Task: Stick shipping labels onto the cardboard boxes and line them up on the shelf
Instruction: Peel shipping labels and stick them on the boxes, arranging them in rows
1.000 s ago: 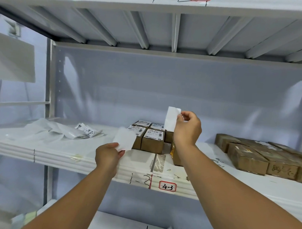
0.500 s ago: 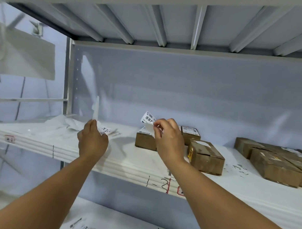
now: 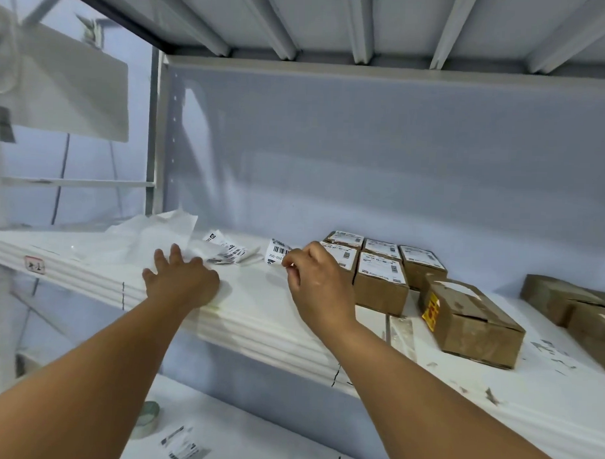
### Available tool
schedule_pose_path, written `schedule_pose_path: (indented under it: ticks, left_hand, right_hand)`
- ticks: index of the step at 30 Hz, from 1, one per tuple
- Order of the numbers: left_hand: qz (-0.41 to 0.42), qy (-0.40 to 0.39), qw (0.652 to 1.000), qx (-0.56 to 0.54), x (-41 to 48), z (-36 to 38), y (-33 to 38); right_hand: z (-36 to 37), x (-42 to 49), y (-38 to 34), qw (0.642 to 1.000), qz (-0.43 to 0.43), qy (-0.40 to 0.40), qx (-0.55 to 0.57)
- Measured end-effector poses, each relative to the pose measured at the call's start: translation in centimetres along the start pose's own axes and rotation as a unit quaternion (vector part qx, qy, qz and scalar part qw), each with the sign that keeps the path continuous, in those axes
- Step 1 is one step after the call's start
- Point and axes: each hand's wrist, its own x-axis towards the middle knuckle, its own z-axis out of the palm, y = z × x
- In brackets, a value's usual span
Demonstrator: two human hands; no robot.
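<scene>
Shipping labels show up nearest of all: a loose white printed label (image 3: 181,444) lies on the lower white shelf board (image 3: 269,444), near a pale roll of tape (image 3: 147,417) at the left. Above these, both bare forearms reach up to the white metal middle shelf (image 3: 257,317). The left hand (image 3: 182,280) is spread wide with straight fingers, palm down on the shelf, its fingertips touching a heap of crumpled white backing paper (image 3: 157,236). The right hand (image 3: 319,286) has curled fingers and pinches a white barcode shipping label (image 3: 275,253) by its right edge, holding it just above the shelf between the paper heap and the boxes. Beyond the left hand lies a small pile of loose printed labels (image 3: 229,253). Right of the right hand stands a tight block of small brown cardboard boxes (image 3: 381,283), each with a white label on top; the hand hides part of one. Just beside the block, nearer the shelf edge, a larger brown cardboard box with a yellow sticker (image 3: 472,324) sits turned at an angle. Farther right, more brown boxes (image 3: 566,303) lie near the grey back panel (image 3: 365,156).
</scene>
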Motion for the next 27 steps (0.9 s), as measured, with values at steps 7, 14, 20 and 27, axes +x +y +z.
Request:
schedule_pose_path:
  ticks: [7, 14, 20, 27]
  left_hand:
    - [0.02, 0.097, 0.995, -0.002, -0.7, 0.1, 0.3]
    - [0.237, 0.172, 0.916, -0.275, -4.6, 0.1, 3.7]
    - [0.13, -0.164, 0.673, -0.709, -12.0, -2.2, 9.9]
    - [0.137, -0.209, 0.63, -0.735, -16.0, -3.8, 14.1]
  right_hand:
    - [1.4, -0.3, 0.1, 0.999, -0.018, 0.047, 0.001]
    - [-2.4, -0.5, -0.1, 0.995, -0.023, 0.078, -0.049]
    - [-6.9, -1.0, 1.0, 0.987, -0.05, 0.119, -0.1]
    - [-12.3, -2.5, 4.0, 0.982, -0.057, 0.102, -0.147]
